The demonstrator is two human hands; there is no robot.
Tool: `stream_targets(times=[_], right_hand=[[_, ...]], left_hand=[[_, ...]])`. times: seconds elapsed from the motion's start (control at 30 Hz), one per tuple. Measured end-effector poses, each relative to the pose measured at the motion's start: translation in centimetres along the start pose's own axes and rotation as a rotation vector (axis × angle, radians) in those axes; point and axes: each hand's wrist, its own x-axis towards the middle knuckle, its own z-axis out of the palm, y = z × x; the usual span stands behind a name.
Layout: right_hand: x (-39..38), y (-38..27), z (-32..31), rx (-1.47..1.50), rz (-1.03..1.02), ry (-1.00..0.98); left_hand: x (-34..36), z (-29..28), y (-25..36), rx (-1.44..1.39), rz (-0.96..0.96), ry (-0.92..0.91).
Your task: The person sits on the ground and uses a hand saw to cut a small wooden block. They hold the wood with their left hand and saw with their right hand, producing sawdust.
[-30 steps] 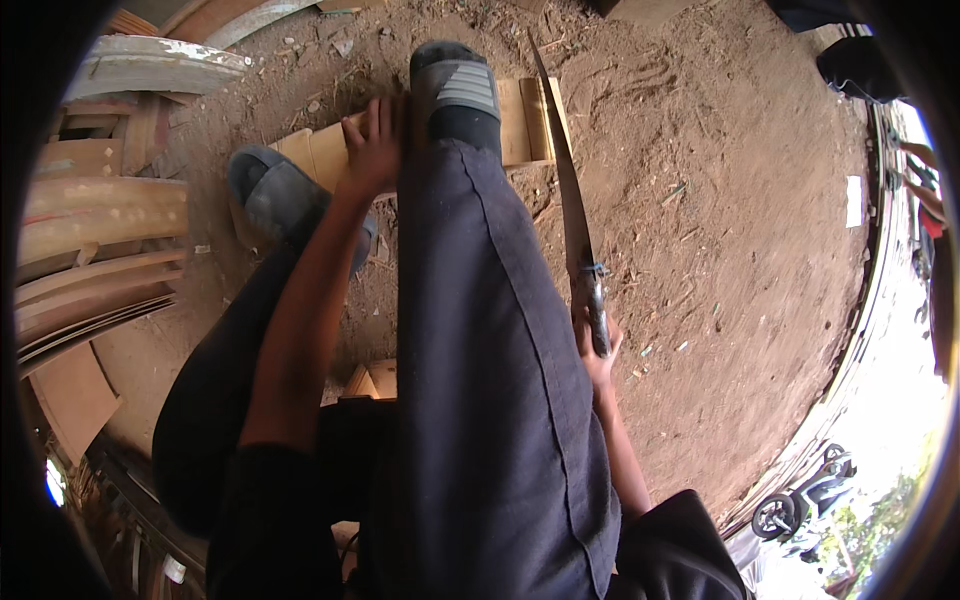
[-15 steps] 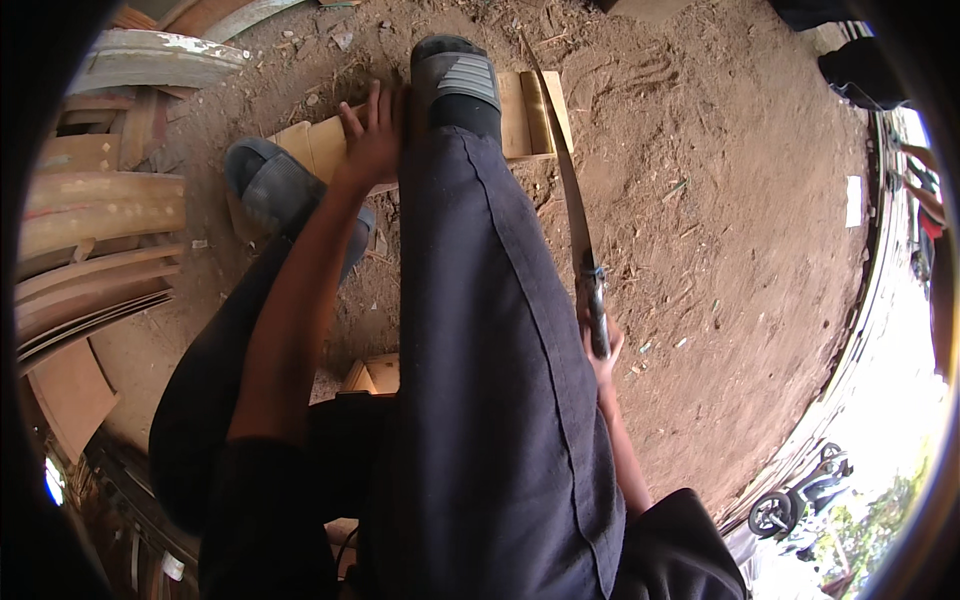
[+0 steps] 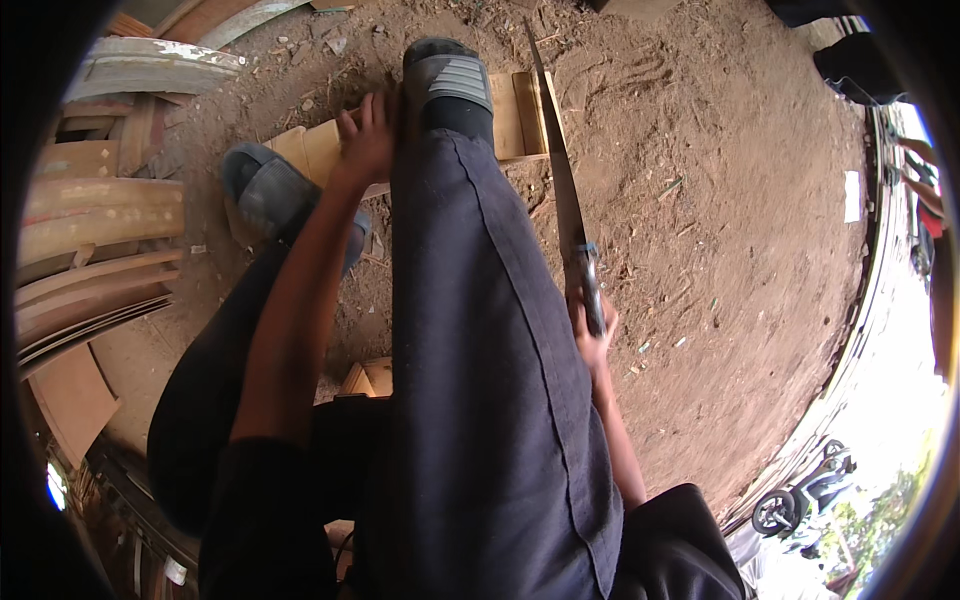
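Note:
My right hand [image 3: 593, 335] grips the dark handle of a handsaw [image 3: 566, 185] beside my right leg. Its long blade points away from me and lies across the right end of a pale wooden board [image 3: 515, 115] on the ground. My right foot, in a grey and black slide sandal [image 3: 447, 80], presses on the board. Left of that foot my left hand [image 3: 370, 150] rests on the board with its fingers stretched out. My left sandal [image 3: 265, 190] is at the board's left end. My right leg hides the board's middle; the cut itself is not distinguishable.
Curved wooden pieces [image 3: 110, 215] are stacked at the left, with a flat brown panel [image 3: 75, 395] below them. A small wooden piece [image 3: 372, 378] lies between my legs. Bare dirt [image 3: 720, 250] spreads to the right; a motorcycle [image 3: 800, 500] stands far off at lower right.
My right hand has pushed the saw forward, away from me, so the handle sits farther up along my leg. My left hand and both feet stay on the board.

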Motion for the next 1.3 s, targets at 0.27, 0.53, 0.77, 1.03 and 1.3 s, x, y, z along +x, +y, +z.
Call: stream_targets(times=[0.27, 0.53, 0.77, 1.03, 1.3], right_hand=[[2.4, -1.6, 1.3, 0.023, 0.011, 0.018], [2.8, -1.4, 1.3, 0.034, 0.059, -0.021], [2.6, -0.4, 1.3, 0.008, 0.06, -0.055], [4.6, 0.4, 0.7, -0.002, 0.165, -0.073], [-1.5, 0.2, -0.7, -0.063, -0.067, -0.032]], left_hand=[[0.7, -1.3, 0.5, -0.103, -0.034, -0.145], [0.9, -1.7, 1.1, -0.106, -0.029, -0.104], [0.0, 1.1, -0.3, 0.226, 0.004, 0.079], [1.3, -1.1, 1.6, -0.1, -0.021, -0.023], [-0.2, 3.3, -1.0, 0.28, -0.012, 0.104]])
